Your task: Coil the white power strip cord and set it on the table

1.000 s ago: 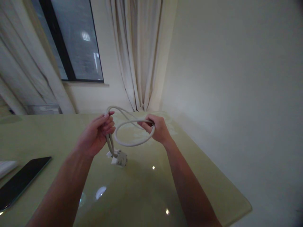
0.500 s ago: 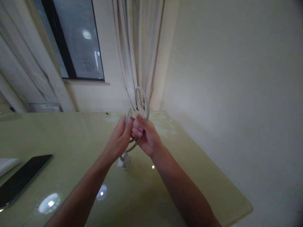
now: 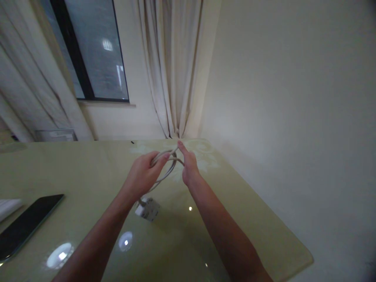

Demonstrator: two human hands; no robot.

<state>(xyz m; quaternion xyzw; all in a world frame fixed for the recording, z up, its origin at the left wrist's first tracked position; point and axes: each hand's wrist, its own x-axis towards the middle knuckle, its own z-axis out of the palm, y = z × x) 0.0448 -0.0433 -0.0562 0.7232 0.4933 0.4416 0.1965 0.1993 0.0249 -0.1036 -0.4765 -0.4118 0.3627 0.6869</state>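
Note:
A pale grey cable (image 3: pixel 170 169) hangs in loops between my two hands above the table. My left hand (image 3: pixel 146 172) is closed around the coiled part, its thumb pressed along the top of the loops. On the other side, my right hand (image 3: pixel 189 162) grips a bend of the same cable, thumb pointing up and away from me; its fingers are mostly hidden. Below my left hand dangles a white block-shaped plug or socket (image 3: pixel 149 209), joined to the cable's end. I cannot tell whether it touches the table.
The glossy yellow-green table (image 3: pixel 235 219) reflects lamp light and meets a plain wall (image 3: pixel 288 117) on the right. A black phone or tablet (image 3: pixel 29 221) lies at the left beside a white object (image 3: pixel 8 207). Curtains (image 3: pixel 173 70) and a window (image 3: pixel 96 51) stand behind.
My hands have moved apart, the left one leftward. The upright loop has come down into the coil at my left hand. The white block has shifted left and turned.

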